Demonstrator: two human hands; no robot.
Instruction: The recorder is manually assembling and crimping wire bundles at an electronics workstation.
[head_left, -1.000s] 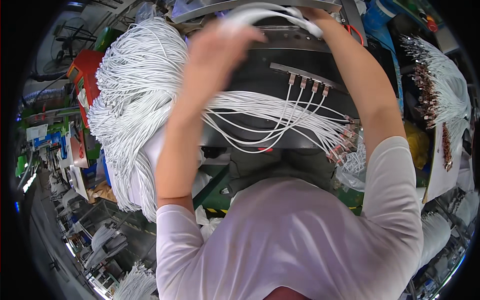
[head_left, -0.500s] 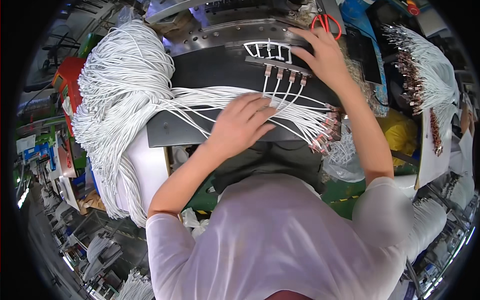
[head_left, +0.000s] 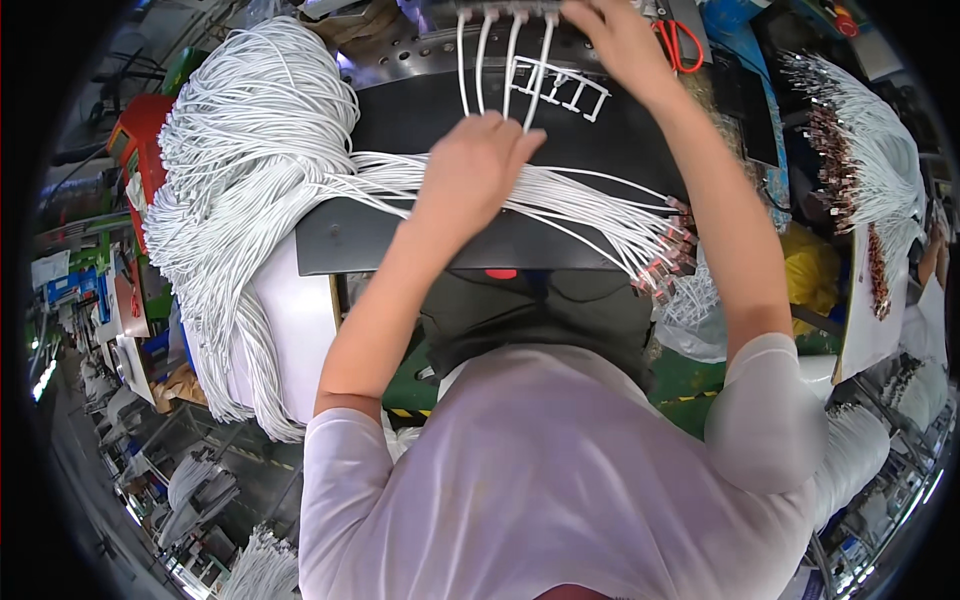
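Four... several white cables (head_left: 512,62) run up from my left hand (head_left: 468,172), whose fingers are curled round them with the thumb stretched out to the right. Their copper-coloured ends sit along a narrow metal bar (head_left: 507,10) at the top edge of the view, partly cut off. My right hand (head_left: 622,45) pinches the right end of this bar, its fingertips close to the last cable. Below the bar, a white ladder-shaped plastic frame (head_left: 558,82) lies on the black work surface (head_left: 400,120). Under my left hand passes a loose bundle of white cables (head_left: 590,210).
A large heap of white cables (head_left: 255,110) stands at the left. Red-handled scissors (head_left: 680,48) lie beyond my right wrist. A curved metal machine plate (head_left: 420,58) borders the far side. More copper-ended cables (head_left: 870,160) hang at the right.
The metal bar with its cables has moved up and away, toward the machine, with both hands. The white plastic frame now lies apart from it on the black surface.
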